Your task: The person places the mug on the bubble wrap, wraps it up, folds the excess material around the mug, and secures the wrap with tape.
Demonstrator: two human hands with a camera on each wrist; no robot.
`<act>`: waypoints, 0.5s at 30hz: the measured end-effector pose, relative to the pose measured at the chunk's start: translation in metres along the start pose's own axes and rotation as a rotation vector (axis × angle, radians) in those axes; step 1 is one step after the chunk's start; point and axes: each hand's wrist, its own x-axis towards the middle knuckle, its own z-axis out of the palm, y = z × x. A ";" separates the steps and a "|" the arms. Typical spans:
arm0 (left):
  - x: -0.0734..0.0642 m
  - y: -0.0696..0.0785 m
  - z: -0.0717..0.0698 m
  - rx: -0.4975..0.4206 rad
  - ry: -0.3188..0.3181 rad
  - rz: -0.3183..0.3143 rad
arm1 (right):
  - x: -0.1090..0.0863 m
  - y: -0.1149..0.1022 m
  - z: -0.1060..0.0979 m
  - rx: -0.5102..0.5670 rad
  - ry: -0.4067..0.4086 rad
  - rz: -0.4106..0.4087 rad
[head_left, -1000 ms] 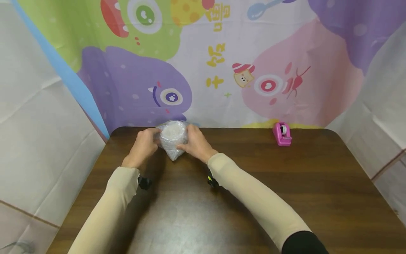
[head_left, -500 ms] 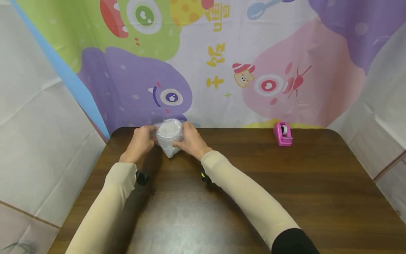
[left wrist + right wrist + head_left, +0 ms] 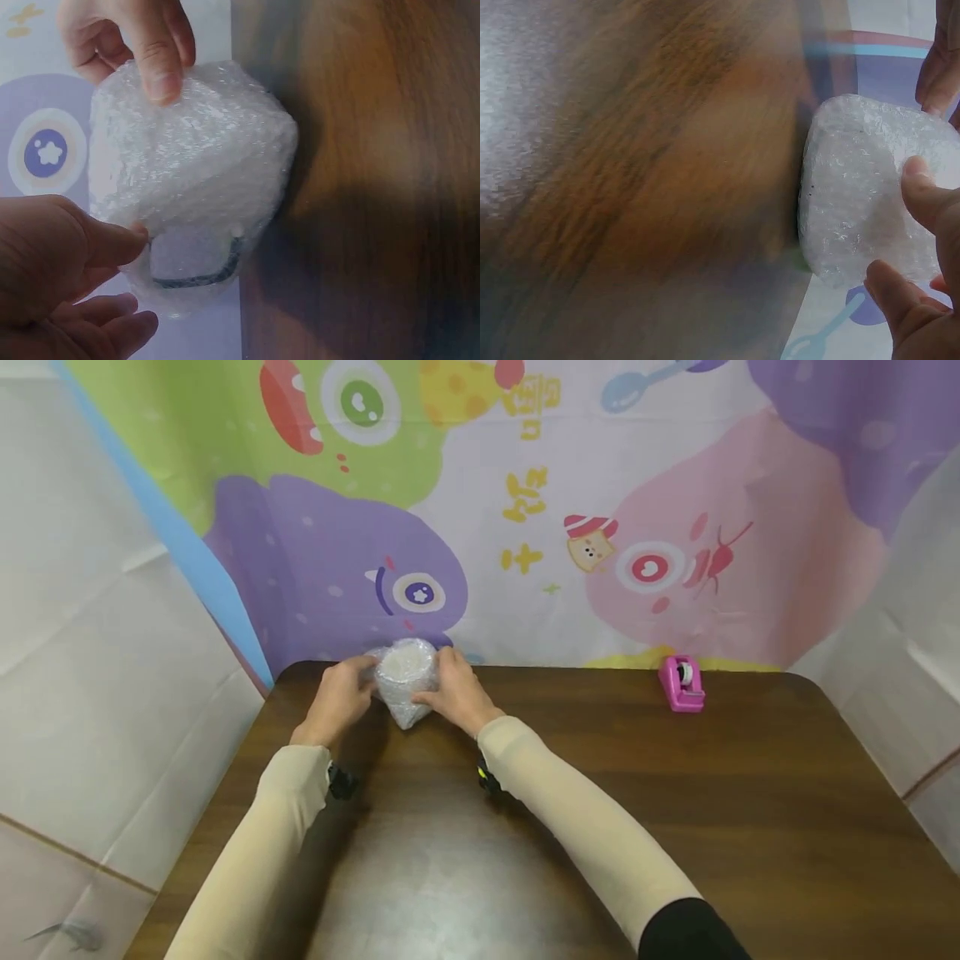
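A mug (image 3: 407, 685) wrapped in clear bubble wrap is held near the table's back edge, its round white end facing up in the head view. Through the wrap in the left wrist view, a handle with a dark edge (image 3: 199, 280) shows. My left hand (image 3: 341, 697) pinches the wrap on the left, the thumb beside the handle. On the opposite side my right hand (image 3: 461, 693) grips the bundle, thumb toward me and fingers behind. In the right wrist view the right thumb (image 3: 919, 184) presses on the wrap's surface.
A pink tape dispenser (image 3: 682, 685) stands at the back right of the dark wooden table (image 3: 570, 743). Behind the table hangs a cartoon-printed cloth (image 3: 480, 527), close to the bundle. White walls flank both sides.
Both hands have shifted the wrapped mug slightly left and toward the back of the table, keeping their grip. The head view has turned a little.
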 end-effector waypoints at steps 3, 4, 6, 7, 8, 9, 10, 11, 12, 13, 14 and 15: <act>0.001 -0.001 0.004 -0.002 0.006 0.011 | 0.001 0.002 -0.001 0.009 0.011 0.003; 0.001 -0.001 0.004 0.001 0.008 0.017 | 0.002 0.003 -0.001 0.011 0.014 0.005; 0.002 -0.002 0.005 0.017 0.016 0.025 | 0.004 0.001 -0.001 0.009 0.010 0.005; 0.002 -0.004 0.006 0.028 0.022 0.027 | 0.005 0.001 -0.001 0.005 0.003 0.007; 0.002 -0.005 0.006 0.033 0.025 0.027 | 0.006 0.000 -0.001 -0.002 -0.004 0.007; 0.002 -0.005 0.006 0.040 0.029 0.031 | 0.006 -0.002 -0.001 -0.009 -0.010 0.008; 0.001 -0.006 0.007 0.044 0.036 0.033 | 0.007 -0.003 -0.001 -0.012 -0.015 0.009; 0.000 -0.006 0.007 0.045 0.039 0.030 | 0.007 -0.004 -0.001 -0.015 -0.022 0.010; 0.000 -0.006 0.006 0.045 0.042 0.030 | 0.007 -0.005 -0.001 -0.020 -0.028 0.011; 0.000 -0.006 0.006 0.040 0.045 0.023 | 0.007 -0.006 -0.001 -0.021 -0.031 0.011; 0.000 -0.005 0.006 0.036 0.044 0.016 | 0.007 -0.007 -0.002 -0.017 -0.032 0.007; -0.001 -0.004 0.006 0.030 0.041 0.009 | 0.007 -0.007 -0.002 -0.011 -0.036 0.003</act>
